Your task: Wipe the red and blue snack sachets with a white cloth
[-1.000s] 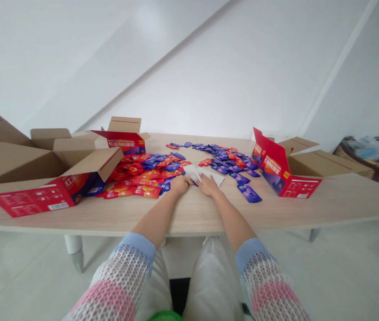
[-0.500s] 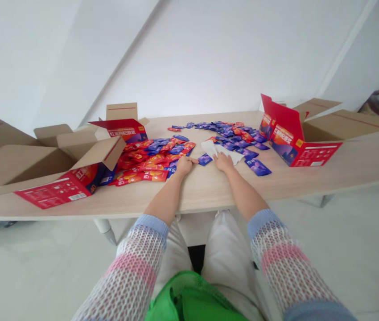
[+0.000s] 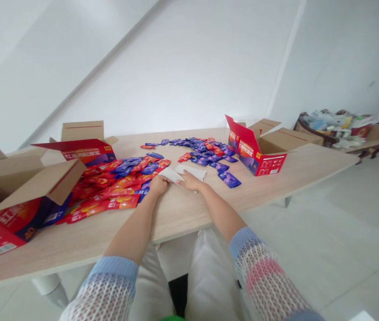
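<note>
My left hand [image 3: 158,184] rests on the table at the front right of the sachet pile, its fingers curled by the left edge of a white tissue [image 3: 196,172]. Whatever the fingertips hold there is hidden. My right hand [image 3: 188,181] lies over the tissue with its fingers on it, pressing it to the tabletop. Left of my hands spreads a heap of red sachets [image 3: 119,191] mixed with purple ones. Beyond and right of the tissue lie more sachets, mostly purple; a single purple sachet [image 3: 229,179] sits nearest on that side.
An open red carton [image 3: 259,160] stands at the right. Another open carton [image 3: 0,238] fills the front left, and a third red box [image 3: 91,154] is behind the heap. The table edge [image 3: 183,232] runs before my legs. A bench with bags [image 3: 339,127] stands far right.
My view has swung to the right. The right hand and tissue have shifted left to meet my left hand; the purple sachet that lay between them no longer shows.
</note>
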Tool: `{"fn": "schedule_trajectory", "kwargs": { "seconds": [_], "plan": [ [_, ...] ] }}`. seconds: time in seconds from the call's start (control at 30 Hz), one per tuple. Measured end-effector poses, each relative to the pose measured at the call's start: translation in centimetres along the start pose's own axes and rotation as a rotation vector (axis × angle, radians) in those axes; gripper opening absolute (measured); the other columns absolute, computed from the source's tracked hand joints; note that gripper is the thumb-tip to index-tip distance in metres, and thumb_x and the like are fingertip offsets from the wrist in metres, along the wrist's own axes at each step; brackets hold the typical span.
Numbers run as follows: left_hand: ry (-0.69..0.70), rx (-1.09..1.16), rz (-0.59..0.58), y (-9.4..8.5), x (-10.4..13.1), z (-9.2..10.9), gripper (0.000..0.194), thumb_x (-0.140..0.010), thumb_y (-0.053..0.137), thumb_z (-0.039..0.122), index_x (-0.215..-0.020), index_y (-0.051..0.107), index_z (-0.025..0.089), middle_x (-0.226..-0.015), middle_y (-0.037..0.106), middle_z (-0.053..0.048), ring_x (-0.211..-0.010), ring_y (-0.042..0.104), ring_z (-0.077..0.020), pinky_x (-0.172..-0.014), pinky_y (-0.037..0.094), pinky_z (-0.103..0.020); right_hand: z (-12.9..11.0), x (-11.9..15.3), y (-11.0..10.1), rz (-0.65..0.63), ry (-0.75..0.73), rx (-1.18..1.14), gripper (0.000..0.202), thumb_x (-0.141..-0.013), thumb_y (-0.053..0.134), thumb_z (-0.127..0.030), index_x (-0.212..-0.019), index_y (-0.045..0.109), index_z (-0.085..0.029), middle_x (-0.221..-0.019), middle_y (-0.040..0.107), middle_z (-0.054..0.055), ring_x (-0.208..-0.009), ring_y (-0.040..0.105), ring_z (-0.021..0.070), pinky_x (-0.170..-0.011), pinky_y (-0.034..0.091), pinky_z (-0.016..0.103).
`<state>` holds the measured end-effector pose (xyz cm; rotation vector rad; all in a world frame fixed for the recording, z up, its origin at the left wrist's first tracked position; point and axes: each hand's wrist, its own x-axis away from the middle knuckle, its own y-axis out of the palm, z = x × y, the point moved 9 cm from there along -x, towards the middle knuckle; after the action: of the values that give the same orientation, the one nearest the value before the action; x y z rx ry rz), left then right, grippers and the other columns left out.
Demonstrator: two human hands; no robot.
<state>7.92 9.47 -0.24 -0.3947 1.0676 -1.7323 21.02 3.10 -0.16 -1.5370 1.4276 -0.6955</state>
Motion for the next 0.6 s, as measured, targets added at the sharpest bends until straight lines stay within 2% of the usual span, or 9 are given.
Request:
{"fn": "schedule_trajectory", "kwargs": {
  "seconds": [0.2,0.4,0.5,0.6],
  "plan": [
    [-0.027,0.009,-0.017,0.1,-0.4,-0.2,0.041,-0.069,0.046,0.002,-0.085,0.077,0.024,-0.092,0.074,-0.002,-0.091,0.067,-0.0178,-0.081,0.048,-0.022,0.3,0.5,-0.4,0.004,0.014,0.031,0.066,-0.091,0.044,-0.05,-0.147,0.029,-0.019,-0.149,0.033,0.011,-0.141,0.019,0.0278,-0.111,0.023,0.043],
    [-0.07,0.072,-0.016,-0.3,-0.9,0.0,0.032,-0.071,0.048,0.005,-0.069,0.076,0.021,-0.081,0.074,-0.004,-0.082,0.068,-0.0174,-0.074,0.049,-0.021,1.1,0.1,0.2,-0.039,0.044,0.095,0.074,-0.088,0.045,-0.053,-0.15,0.02,-0.021,-0.153,0.026,0.009,-0.141,0.019,0.0282,-0.11,0.024,0.045],
    [-0.028,0.03,0.035,-0.8,-0.4,1.2,0.028,-0.071,0.05,0.009,-0.069,0.075,0.02,-0.085,0.074,-0.004,-0.084,0.067,-0.0173,-0.076,0.048,-0.021,1.7,0.2,-0.1,-0.02,0.077,0.111,0.067,-0.092,0.038,-0.051,-0.149,0.021,-0.021,-0.153,0.026,0.008,-0.141,0.019,0.0266,-0.111,0.022,0.044],
    [0.004,-0.124,0.093,-1.1,0.6,2.8,0.023,-0.072,0.053,0.017,-0.077,0.076,0.019,-0.086,0.073,-0.007,-0.087,0.066,-0.0216,-0.08,0.048,-0.027,3.6,0.7,-1.1,0.072,0.223,0.108,0.058,-0.096,0.03,-0.045,-0.147,0.027,-0.019,-0.15,0.031,0.011,-0.14,0.022,0.0249,-0.112,0.019,0.044]
  ]
}}
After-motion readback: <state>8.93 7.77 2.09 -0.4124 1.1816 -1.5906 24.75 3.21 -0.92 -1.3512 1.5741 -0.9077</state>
